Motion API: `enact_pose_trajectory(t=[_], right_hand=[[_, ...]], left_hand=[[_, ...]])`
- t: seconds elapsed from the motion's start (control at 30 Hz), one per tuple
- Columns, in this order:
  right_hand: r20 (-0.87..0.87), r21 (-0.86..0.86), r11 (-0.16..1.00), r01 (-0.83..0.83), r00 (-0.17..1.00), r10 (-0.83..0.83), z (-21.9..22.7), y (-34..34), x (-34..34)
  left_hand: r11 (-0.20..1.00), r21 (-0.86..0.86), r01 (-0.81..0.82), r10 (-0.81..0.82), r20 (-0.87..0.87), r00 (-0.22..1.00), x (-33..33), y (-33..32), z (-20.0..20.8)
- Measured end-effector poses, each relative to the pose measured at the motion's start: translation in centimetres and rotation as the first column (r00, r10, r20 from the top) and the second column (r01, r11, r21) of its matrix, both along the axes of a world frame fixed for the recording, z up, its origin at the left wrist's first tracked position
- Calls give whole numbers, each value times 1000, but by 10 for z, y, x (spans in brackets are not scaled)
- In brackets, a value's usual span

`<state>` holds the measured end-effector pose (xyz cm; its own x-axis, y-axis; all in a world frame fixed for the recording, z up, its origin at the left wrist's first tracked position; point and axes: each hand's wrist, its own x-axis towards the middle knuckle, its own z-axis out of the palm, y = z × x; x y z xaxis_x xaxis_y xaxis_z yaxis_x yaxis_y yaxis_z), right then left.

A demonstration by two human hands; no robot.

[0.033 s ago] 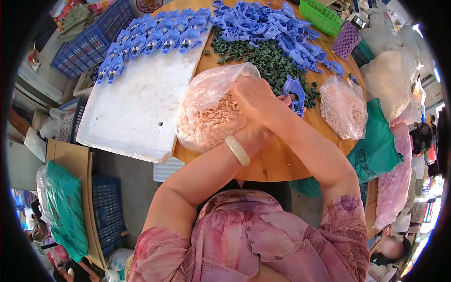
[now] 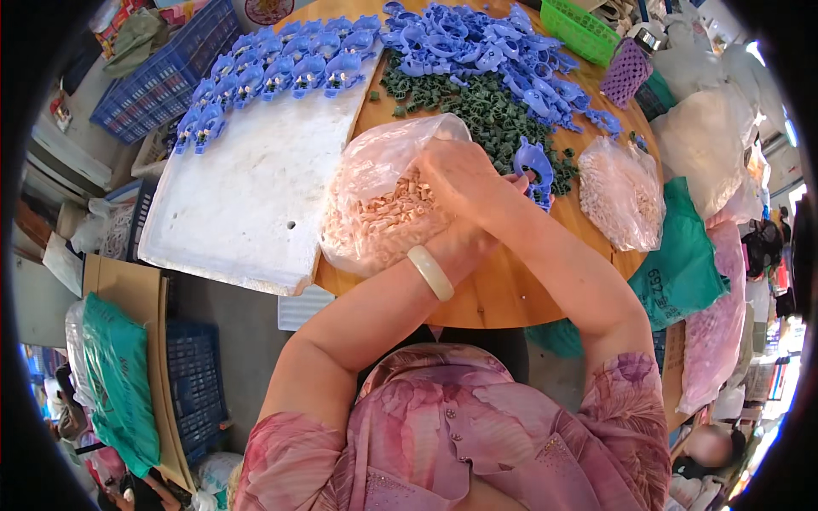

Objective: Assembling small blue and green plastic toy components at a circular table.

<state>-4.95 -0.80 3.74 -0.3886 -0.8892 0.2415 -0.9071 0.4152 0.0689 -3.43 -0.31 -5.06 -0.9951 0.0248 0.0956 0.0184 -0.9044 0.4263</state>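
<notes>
My arms cross over the round wooden table. My left hand (image 2: 484, 240), below a cream bangle (image 2: 430, 272) on its forearm, is largely hidden under the right arm. Its fingertips grip a blue plastic piece (image 2: 532, 159) with dark green parts in it. My right hand (image 2: 464, 179) lies over the mouth of a clear plastic bag (image 2: 375, 157). Small peach-coloured tubular pieces (image 2: 392, 213) fill that bag. The right fingers are out of sight, so whether they hold a piece cannot be seen. Dark green parts (image 2: 477, 106) lie heaped just beyond my hands.
Loose blue pieces (image 2: 477, 43) pile up at the far side. Rows of blue pieces (image 2: 273, 64) stand on a white board (image 2: 247, 196) at left. To the right are another bag of small pale pieces (image 2: 618, 192), a bottle in a purple net (image 2: 624, 75) and a green basket (image 2: 579, 30).
</notes>
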Motion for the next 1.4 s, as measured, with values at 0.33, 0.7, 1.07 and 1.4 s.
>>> enact_pose_trajectory(t=[0.33, 0.7, 1.07, 1.4], right_hand=[[413, -617, 787, -3, 850, 327, 35, 68, 0], [632, -625, 694, 358, 753, 181, 42, 170, 8], [670, -641, 634, 432, 718, 189, 28, 163, 17], [543, -683, 638, 356, 831, 118, 20, 152, 22]], left_hand=[[995, 30, -97, 98, -66, 993, -1, 4, 15], [993, -84, 81, -93, -145, 985, 22, -4, 43], [992, -119, 37, -55, -151, 987, 23, 0, 41], [943, -313, -115, 48, -214, 976, 30, -1, 46]])
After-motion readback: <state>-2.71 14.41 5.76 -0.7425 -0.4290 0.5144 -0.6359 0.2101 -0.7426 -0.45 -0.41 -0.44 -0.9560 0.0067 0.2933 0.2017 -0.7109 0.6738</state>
